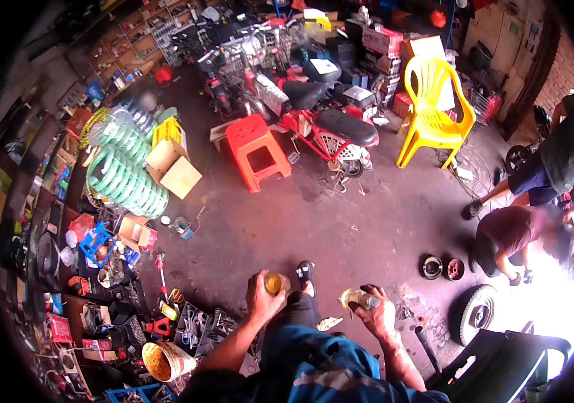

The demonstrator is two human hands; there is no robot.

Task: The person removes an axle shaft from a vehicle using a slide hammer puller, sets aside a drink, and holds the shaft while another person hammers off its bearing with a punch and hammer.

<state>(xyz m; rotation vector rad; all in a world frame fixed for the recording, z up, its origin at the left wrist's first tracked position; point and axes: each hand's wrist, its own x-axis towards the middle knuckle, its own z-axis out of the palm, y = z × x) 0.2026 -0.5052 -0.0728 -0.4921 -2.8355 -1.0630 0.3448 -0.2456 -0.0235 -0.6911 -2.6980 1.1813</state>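
My left hand (261, 301) is closed around a small clear cup (275, 283) with amber liquid in it. To the right, my right hand (379, 317) grips a small clear bottle (361, 299), tipped on its side with its yellowish end pointing left. A gap separates the two containers, and both are held above my lap. Beneath them show my dark trouser leg and a black shoe (306, 272) on the floor. The bottle's far side is hidden by my fingers.
A red stool (258, 151), a red scooter (341, 134) and a yellow chair (435, 111) stand ahead. Tool trays (196, 329) and a bucket (166, 361) lie at left. A wheel (475, 314) and a dark green chair (502, 366) are at right. Two people work beyond the wheel.
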